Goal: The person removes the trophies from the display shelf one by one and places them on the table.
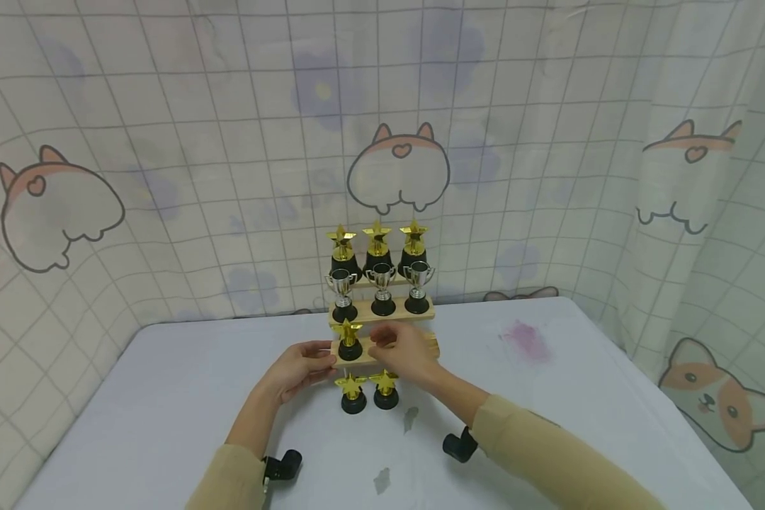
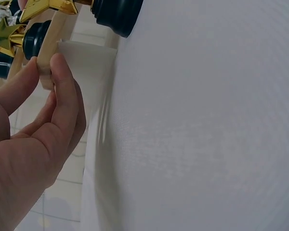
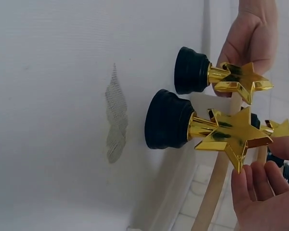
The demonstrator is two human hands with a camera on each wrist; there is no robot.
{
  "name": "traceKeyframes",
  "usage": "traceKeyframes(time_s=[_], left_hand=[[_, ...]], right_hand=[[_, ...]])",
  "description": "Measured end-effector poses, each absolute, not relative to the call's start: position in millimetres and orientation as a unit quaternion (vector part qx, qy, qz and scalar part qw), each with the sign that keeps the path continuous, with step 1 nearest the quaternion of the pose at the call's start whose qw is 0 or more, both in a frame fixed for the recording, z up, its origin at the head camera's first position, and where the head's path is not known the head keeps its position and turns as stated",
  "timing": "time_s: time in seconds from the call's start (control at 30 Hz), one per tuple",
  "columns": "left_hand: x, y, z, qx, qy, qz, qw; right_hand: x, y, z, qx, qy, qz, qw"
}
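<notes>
**Hands at the lowest step of a trophy stand**

Nearest, just below both hands, two gold star trophies on black round bases (image 1: 353,393) (image 1: 385,389) stand upright on the white table (image 1: 166,397), stars up. Above them, the left hand (image 1: 302,368) pinches the left end of the pale wooden stepped stand (image 1: 382,312), whose steps run left to right. The right hand (image 1: 404,350) curls over the same step; its grip is hidden. Between the hands stands one star trophy (image 1: 348,338). Beyond are three silver cup trophies (image 1: 380,287), then three more stars (image 1: 377,244).
</notes>
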State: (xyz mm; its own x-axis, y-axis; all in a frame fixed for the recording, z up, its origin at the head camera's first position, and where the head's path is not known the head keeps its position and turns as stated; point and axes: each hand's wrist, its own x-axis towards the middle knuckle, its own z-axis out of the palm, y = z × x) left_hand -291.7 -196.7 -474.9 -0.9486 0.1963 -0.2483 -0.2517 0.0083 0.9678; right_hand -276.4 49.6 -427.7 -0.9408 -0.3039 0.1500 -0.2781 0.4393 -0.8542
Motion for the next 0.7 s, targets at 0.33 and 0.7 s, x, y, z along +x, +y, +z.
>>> traceKeyframes(time_s=[0.33, 0.7], left_hand=[[-292.1, -197.5, -477.7, -0.014, 0.688, 0.707, 0.164], [-292.2, -198.6, -477.9, -0.014, 0.688, 0.708, 0.159]], right_hand=[[-284.4, 33.5, -432.6, -0.168, 0.841, -0.513, 0.035], [-288.0, 23.5, -436.9, -0.155, 0.847, -0.508, 0.033]])
